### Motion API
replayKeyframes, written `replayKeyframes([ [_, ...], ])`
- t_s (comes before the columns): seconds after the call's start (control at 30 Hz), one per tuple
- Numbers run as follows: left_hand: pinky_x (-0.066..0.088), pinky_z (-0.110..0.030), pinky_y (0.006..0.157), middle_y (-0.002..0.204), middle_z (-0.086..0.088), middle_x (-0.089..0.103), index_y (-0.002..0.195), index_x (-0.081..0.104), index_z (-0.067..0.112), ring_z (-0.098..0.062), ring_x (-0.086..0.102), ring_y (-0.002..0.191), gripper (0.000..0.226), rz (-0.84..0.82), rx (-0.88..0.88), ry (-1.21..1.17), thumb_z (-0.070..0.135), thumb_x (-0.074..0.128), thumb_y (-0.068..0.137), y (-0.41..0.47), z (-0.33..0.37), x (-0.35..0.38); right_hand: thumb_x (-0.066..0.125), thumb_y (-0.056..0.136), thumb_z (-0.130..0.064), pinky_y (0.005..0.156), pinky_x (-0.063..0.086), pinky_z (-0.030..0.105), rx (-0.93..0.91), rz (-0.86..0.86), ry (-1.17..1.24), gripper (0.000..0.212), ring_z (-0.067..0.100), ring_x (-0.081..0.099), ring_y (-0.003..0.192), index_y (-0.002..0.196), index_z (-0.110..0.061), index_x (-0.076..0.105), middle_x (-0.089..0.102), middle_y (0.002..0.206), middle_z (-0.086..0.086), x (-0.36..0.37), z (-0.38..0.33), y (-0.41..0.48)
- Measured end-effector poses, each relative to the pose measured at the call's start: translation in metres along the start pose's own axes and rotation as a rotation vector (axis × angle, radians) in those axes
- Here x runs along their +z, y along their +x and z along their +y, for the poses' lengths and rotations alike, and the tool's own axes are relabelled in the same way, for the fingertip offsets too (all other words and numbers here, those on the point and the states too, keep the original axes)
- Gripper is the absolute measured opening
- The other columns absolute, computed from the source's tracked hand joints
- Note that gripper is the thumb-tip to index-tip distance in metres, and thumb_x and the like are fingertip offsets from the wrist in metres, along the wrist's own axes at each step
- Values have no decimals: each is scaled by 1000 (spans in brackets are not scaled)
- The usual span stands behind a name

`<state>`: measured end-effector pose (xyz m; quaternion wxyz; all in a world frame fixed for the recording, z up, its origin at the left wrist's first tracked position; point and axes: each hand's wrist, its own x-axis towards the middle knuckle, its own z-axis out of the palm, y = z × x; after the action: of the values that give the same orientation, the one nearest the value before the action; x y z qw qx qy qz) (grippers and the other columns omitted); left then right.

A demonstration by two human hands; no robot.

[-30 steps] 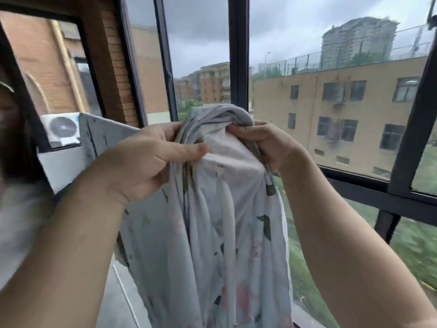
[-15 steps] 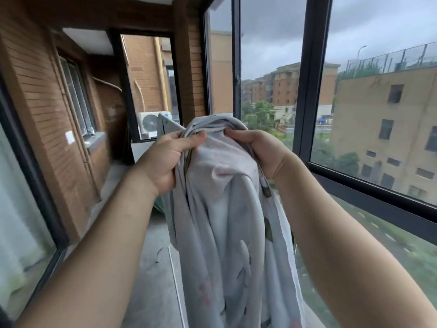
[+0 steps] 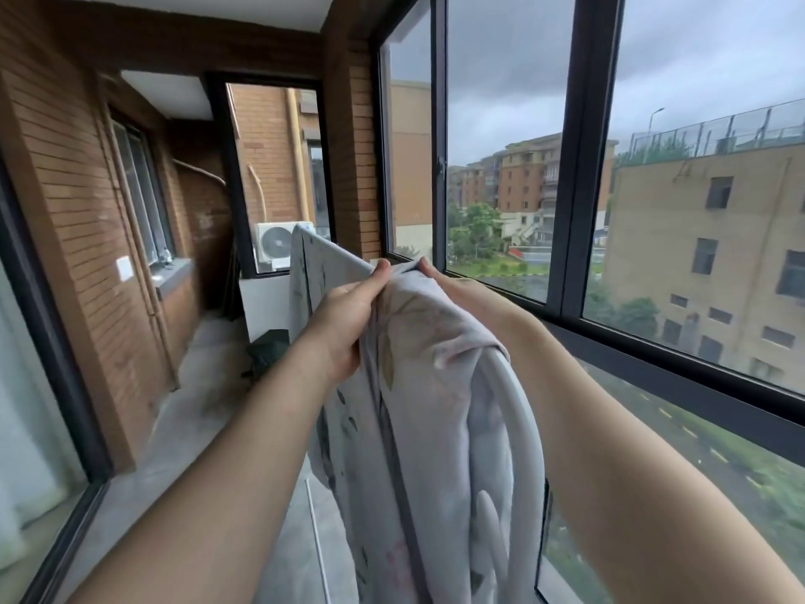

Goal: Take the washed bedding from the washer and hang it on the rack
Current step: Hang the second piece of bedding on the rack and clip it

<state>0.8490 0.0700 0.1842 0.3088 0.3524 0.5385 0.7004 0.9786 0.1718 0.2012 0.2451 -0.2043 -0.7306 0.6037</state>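
Bedding (image 3: 440, 420), pale and leaf-printed, pinched at its top edge by both hands. Left hand (image 3: 348, 324) closed on the cloth, thumb and forefinger meeting over a fold at the fingertips (image 3: 382, 267). Right hand (image 3: 457, 289) mostly hidden behind the bunched cloth, fingertip showing just beside the left thumb, evidently gripping the same edge. From the fingers down, hanging in a thick twisted bundle between the forearms, out of view at the bottom. From the left fingers outward and away, stretched in a taut edge toward a far corner (image 3: 305, 237) that is raised, perhaps already resting over something; what bears it cannot be told.

Judged as the hanging step: out of the washer, being opened up for draping. Next move probably calls for working the hands apart along the edge, shaking out the twist, then laying the spread cloth over a bar. No rack clearly seen; only a thin pale rod (image 3: 317, 534) below the bundle, possibly part of one.

Around: window frame (image 3: 579, 159) near the right hand, brick wall (image 3: 74, 220) well beyond the left, an air-conditioner unit (image 3: 272, 246) past the far corner, a dark heap (image 3: 270, 350) on the floor beneath. Narrow balcony, so little room for spreading; wet weight and the twist likely the main hindrance.
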Motion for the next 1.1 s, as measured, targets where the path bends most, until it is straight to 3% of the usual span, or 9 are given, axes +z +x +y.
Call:
replayKeyframes([
  [0.13,52,-44,99,103,-5,76,102,77,18,-24,71,101,59,53,21,71,67,74,69,21,-9,-7,51,102,-38,43,44,9,-48,62,67,38,-4,64,50,115,-7,67,71,62,-9,5,4,9],
  [0.23,52,-48,97,98,-6,76,89,75,19,-25,70,101,63,104,73,143,76,69,63,37,-18,-15,49,104,-28,42,41,7,-39,103,9,21,-9,57,42,108,-11,60,65,67,-10,3,6,26],
  [0.33,53,-43,89,92,-9,74,79,72,20,-25,67,95,51,185,191,212,70,63,76,49,-20,-20,44,103,-14,41,36,5,-62,166,-67,11,-9,51,38,103,-10,55,59,58,-11,2,7,48],
  [0.43,51,-47,96,93,-6,76,74,75,25,-25,68,98,39,198,219,173,61,64,83,62,-20,-27,45,101,-14,42,34,4,-66,217,-110,12,-9,50,40,99,-10,57,52,72,-4,3,8,67],
  [0.6,50,-51,100,102,-11,74,84,74,17,-31,65,109,33,165,194,134,47,62,93,77,-32,-41,46,92,-4,40,36,14,-26,213,217,18,10,47,49,77,-9,55,48,71,6,5,16,87],
  [0.77,55,-39,87,92,-4,74,85,73,20,-24,68,93,42,72,179,20,60,75,71,74,-32,-49,41,88,-2,49,42,18,-31,109,281,19,12,49,54,75,-7,54,52,70,6,6,22,97],
  [0.9,57,-36,79,96,-5,73,100,68,17,-21,67,92,44,-99,293,106,37,88,66,71,-39,-63,59,82,-12,70,45,26,-117,62,214,10,21,55,77,89,-6,63,57,90,14,4,25,103],
  [1.0,58,-34,76,100,-7,73,104,68,10,-22,67,93,31,-82,253,83,22,79,77,73,-42,-67,64,88,-9,73,47,27,-109,55,211,4,19,59,82,91,-9,67,66,91,7,5,29,105],
  [1.1,54,-27,67,94,-2,73,99,70,14,-17,66,86,11,-56,204,74,21,70,90,75,-41,-68,63,85,-11,65,53,20,-70,-19,148,23,6,68,71,73,-24,77,72,76,-7,2,29,114],
])
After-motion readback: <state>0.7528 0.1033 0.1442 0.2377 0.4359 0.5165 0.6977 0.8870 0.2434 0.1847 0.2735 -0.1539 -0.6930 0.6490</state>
